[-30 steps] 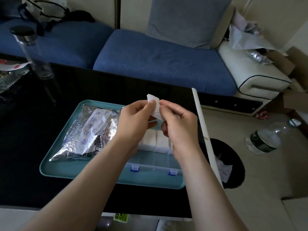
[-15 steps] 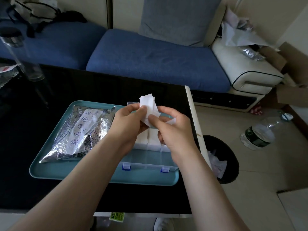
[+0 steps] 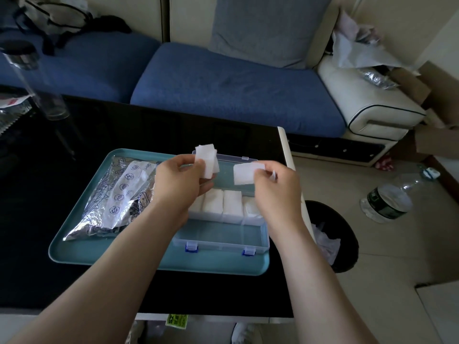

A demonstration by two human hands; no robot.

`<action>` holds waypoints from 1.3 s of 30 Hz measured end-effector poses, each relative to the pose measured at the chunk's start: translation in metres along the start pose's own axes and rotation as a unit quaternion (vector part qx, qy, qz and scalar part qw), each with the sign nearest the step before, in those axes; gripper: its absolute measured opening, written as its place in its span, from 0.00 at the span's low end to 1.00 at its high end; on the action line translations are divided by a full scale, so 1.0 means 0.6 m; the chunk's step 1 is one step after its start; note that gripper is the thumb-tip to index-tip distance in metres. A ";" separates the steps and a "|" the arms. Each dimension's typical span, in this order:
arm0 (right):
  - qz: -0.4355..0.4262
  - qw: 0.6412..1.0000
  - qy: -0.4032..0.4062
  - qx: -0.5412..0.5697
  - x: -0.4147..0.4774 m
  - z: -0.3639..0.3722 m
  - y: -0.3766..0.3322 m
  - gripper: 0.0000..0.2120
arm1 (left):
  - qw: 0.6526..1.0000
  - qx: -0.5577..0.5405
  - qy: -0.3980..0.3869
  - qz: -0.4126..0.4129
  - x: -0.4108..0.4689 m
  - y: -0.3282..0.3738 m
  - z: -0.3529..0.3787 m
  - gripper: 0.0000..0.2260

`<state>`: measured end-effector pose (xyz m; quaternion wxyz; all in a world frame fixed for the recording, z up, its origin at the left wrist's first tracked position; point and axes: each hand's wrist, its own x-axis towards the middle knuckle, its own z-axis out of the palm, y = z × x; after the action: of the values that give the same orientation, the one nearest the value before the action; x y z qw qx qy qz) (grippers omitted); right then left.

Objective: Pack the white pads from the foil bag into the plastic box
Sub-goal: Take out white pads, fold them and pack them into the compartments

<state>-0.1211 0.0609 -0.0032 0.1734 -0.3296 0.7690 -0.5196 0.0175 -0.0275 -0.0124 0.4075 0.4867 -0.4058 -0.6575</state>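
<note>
— Holding what, each side?
— The left hand (image 3: 182, 177) pinches a small stack of white pads (image 3: 206, 161); the right hand (image 3: 275, 187) pinches a single pad (image 3: 244, 173).
— And the plastic box (image 3: 223, 244)?
— Open, directly beneath both hands, long axis left to right. The right hand is nearer its packed row (image 3: 223, 202). The foil bag (image 3: 111, 194) lies left of the left hand.

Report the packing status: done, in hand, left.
Done: a row of pads lies side by side in the open box. In hand: the left hand pinches a few pads and the right hand pinches one pad, both above the box. Left: set these in; the box's near part is empty. Whether the foil bag holds more cannot be seen.
</note>
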 end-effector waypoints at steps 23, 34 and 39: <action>0.009 0.997 -0.058 0.057 0.002 0.019 -0.017 0.15 | 0.979 0.116 -0.165 -0.020 -0.006 -0.008 -0.009 0.09; -0.020 0.985 -0.090 0.144 -0.005 0.014 -0.029 0.11 | 0.983 0.119 -0.142 -0.014 -0.003 -0.011 0.002 0.10; -0.014 0.982 -0.074 0.171 0.000 0.019 -0.031 0.09 | 0.979 0.099 -0.173 -0.038 -0.008 -0.009 0.007 0.13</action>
<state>-0.1082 0.0484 0.0092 0.2761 -0.3434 0.6490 -0.6202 0.0135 -0.0207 -0.0149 0.2558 0.4183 -0.5147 -0.7033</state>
